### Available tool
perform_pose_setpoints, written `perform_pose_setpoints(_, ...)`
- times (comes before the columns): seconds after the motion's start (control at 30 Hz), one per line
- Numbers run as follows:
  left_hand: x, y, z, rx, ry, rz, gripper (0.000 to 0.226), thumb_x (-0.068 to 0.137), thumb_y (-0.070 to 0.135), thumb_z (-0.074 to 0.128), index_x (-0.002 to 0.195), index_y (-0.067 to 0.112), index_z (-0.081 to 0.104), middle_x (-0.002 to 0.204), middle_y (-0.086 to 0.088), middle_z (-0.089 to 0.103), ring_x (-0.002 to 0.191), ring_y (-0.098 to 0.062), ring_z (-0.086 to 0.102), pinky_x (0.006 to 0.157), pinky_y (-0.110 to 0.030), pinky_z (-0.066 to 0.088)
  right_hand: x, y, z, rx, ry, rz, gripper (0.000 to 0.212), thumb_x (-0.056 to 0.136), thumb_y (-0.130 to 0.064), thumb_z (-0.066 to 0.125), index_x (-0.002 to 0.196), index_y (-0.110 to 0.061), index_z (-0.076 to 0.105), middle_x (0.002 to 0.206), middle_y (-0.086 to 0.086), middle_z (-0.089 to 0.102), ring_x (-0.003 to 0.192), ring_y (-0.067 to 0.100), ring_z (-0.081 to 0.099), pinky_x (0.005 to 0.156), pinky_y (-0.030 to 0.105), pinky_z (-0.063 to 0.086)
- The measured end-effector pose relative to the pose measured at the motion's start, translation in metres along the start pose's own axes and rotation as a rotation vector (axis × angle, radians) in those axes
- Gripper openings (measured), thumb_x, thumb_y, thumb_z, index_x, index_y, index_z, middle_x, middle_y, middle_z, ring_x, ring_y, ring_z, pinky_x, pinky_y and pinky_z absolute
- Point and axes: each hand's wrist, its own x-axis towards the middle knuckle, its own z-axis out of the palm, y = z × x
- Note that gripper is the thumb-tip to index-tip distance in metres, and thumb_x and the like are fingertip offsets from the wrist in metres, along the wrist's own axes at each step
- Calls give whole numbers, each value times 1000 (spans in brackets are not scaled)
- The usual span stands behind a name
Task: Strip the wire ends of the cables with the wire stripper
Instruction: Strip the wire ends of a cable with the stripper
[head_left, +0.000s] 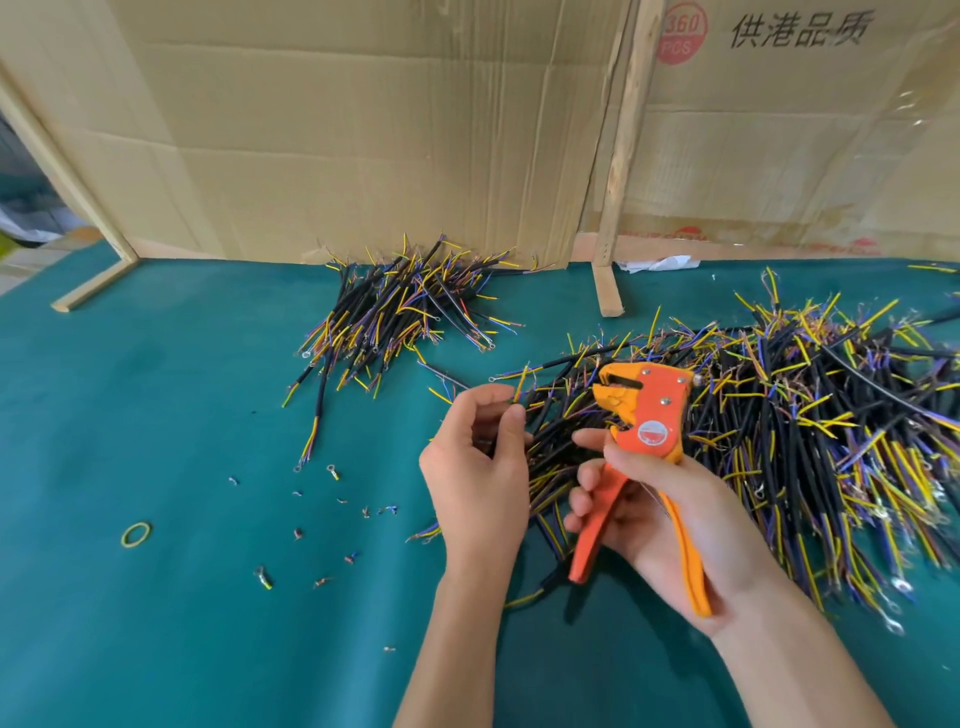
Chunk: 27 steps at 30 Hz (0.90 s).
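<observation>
At the centre of the frame the left hand (478, 462) has its fingers curled in and its thumb and fingertips pinching a cable (519, 395) from the near edge of the big pile (805, 426), which spreads across the right of the frame. The thin yellow and blue cores poke up past the fingertips, probably so that the ends are free to be fed into the tool.

Just right of it, the right hand (654, 514) is wrapped around the handles of the orange wire stripper (641, 415), its fingers around the lower handle and its palm against the other. The handles are spread, so the squeeze is not on yet. The head is tilted up and to the left, with its mouth turned towards the cable, a stance that suits bringing the two together. The cable end and the stripper head are near each other but apart.

A smaller pile (395, 312) lies at upper centre against the cardboard wall (363, 130); it looks like a separate batch, though whether it is finished I cannot tell. Small snipped bits (332, 472) and a yellow rubber band (136, 534) dot the green bench (156, 415) at lower left.
</observation>
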Motion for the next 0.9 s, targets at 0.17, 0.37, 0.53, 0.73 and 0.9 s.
perform_pose_setpoints(0.17,1,-1,0,2,-33,-18,19,91,8,67,87,26,72,70,11,70,65,-9,69,66,-21,52,3,4,-4,-34,-99,98,62,69,-22,92,120,5,68,84,23,62,71,37,64,69,49,56)
perform_pose_setpoints(0.37,1,-1,-2,5,-97,-20,15,91,4,66,92,16,74,72,8,70,65,-11,67,66,-24,53,0,2,-3,-38,-178,147,58,75,-21,88,122,5,66,84,24,62,72,37,62,70,51,54)
perform_pose_setpoints(0.53,-1,1,-3,-14,-146,-18,19,91,1,65,90,17,75,73,7,72,62,-10,67,64,-23,53,-5,0,5,-63,-163,174,42,80,-22,84,111,2,72,70,14,52,55,27,52,54,40,49)
perform_pose_setpoints(0.73,1,5,-3,-77,-156,-26,20,91,4,67,88,21,75,69,6,72,64,-12,70,66,-26,56,-7,2,19,-47,-65,111,32,86,-28,70,102,-1,73,58,7,37,40,18,36,41,28,37)
perform_pose_setpoints(0.9,3,9,0,-135,-176,-57,15,92,4,67,92,17,76,74,2,74,73,-18,73,72,-36,59,-8,2,25,-13,-13,53,31,82,-27,71,98,0,70,56,6,35,38,17,32,38,26,35)
